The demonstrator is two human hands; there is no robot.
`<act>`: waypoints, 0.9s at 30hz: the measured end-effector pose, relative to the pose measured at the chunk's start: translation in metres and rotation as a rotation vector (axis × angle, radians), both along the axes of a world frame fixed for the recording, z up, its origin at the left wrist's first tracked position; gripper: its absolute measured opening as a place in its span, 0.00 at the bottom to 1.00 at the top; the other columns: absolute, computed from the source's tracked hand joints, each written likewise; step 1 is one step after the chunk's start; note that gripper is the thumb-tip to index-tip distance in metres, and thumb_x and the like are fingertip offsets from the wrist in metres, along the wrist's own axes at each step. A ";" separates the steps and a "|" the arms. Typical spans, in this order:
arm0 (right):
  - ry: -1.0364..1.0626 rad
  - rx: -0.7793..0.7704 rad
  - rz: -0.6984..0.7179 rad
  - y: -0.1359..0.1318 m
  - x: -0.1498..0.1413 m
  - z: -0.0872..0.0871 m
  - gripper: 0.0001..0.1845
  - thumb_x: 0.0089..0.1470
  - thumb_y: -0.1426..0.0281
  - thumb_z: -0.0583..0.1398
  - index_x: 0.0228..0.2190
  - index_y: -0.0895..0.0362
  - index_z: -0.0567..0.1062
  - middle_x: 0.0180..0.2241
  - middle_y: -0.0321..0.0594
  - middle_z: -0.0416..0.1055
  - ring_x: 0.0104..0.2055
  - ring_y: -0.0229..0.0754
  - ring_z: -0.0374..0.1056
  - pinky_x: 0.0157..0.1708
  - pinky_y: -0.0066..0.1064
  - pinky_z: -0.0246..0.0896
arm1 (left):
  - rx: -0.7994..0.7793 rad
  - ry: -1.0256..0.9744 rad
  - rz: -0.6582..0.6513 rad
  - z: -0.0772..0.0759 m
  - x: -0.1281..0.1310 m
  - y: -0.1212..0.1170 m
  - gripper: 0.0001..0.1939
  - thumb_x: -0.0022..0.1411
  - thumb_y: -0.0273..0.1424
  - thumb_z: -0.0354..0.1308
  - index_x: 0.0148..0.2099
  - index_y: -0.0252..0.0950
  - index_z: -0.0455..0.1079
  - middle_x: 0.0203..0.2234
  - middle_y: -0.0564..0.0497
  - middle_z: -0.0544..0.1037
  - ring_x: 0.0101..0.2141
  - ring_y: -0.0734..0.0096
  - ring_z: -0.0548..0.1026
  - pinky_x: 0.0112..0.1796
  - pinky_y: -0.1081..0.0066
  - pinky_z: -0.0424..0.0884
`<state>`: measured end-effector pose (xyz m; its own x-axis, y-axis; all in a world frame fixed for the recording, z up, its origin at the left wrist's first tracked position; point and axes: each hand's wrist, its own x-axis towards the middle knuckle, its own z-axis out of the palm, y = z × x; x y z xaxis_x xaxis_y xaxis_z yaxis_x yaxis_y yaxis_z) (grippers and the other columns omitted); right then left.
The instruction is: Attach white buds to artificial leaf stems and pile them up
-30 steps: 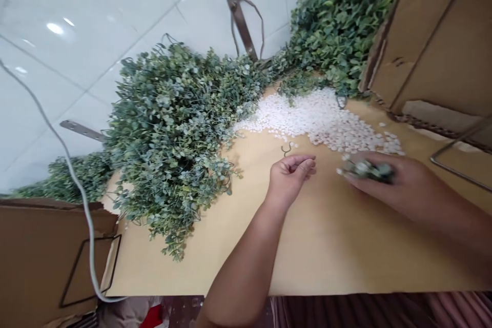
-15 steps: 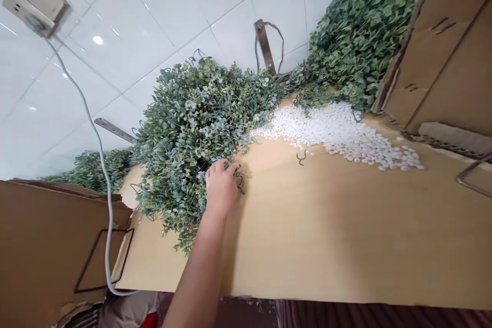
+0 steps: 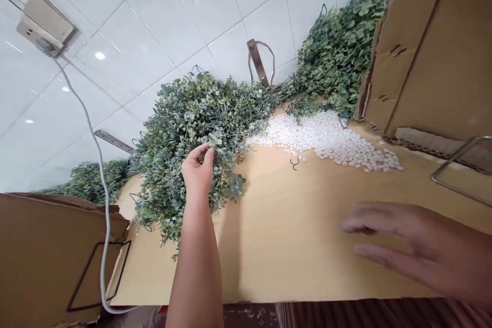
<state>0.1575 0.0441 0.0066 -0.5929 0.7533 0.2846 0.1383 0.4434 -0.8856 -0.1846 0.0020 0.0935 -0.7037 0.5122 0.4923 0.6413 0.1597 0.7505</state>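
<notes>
One pale-green leafy sprig (image 3: 216,140) is now pinched by the left hand (image 3: 197,168); the right hand (image 3: 409,238) has returned, fingers spread, seemingly free.

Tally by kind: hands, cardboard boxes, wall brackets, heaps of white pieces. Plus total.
Hands: 2 (left hand at the foliage, right hand)
Cardboard boxes: 2 (left box, right box)
Wall brackets: 2 (upper bracket, lower bracket)
Heap of white pieces: 1
Total: 7

A bushy foliage heap (image 3: 172,123), grey-green and small-leaved, lies sprawled on the counter (image 3: 292,246), ragged-edged, thin dark stems looping out. One paler sprig (image 3: 216,140) stands against its front, leaves splayed.
</notes>
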 end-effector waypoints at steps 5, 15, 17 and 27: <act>-0.016 -0.032 0.073 0.015 -0.069 0.033 0.25 0.43 0.59 0.64 0.44 0.53 0.72 0.42 0.46 0.71 0.44 0.48 0.68 0.43 0.38 0.65 | 0.278 -0.428 -0.080 0.003 0.001 0.003 0.18 0.39 0.36 0.66 0.35 0.34 0.73 0.25 0.54 0.75 0.25 0.77 0.70 0.29 0.73 0.70; -0.057 -0.285 0.238 0.023 -0.171 0.033 0.17 0.38 0.71 0.64 0.35 0.60 0.72 0.31 0.39 0.71 0.35 0.43 0.67 0.37 0.35 0.63 | 0.162 -0.720 -0.469 -0.012 0.057 -0.009 0.21 0.37 0.34 0.69 0.38 0.36 0.75 0.24 0.55 0.74 0.23 0.80 0.71 0.25 0.78 0.71; -0.031 -0.347 0.264 0.020 -0.173 0.029 0.09 0.42 0.74 0.60 0.31 0.60 0.72 0.26 0.36 0.69 0.30 0.39 0.66 0.32 0.31 0.63 | 0.211 -0.723 -0.454 -0.012 0.053 -0.012 0.20 0.37 0.33 0.69 0.37 0.36 0.75 0.24 0.55 0.75 0.24 0.80 0.72 0.26 0.78 0.71; 0.105 -0.823 0.106 0.035 -0.133 0.030 0.05 0.42 0.79 0.57 0.26 0.60 0.70 0.20 0.33 0.66 0.18 0.28 0.58 0.17 0.21 0.54 | 0.489 -0.848 -0.282 -0.009 0.013 -0.024 0.16 0.35 0.27 0.70 0.32 0.35 0.75 0.22 0.55 0.76 0.23 0.81 0.73 0.23 0.82 0.69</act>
<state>0.0244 0.0790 0.0366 -0.6733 0.6867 -0.2740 0.0306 -0.3445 -0.9383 -0.1721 -0.0221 0.0845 -0.8030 0.5895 0.0875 -0.1652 -0.3614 0.9177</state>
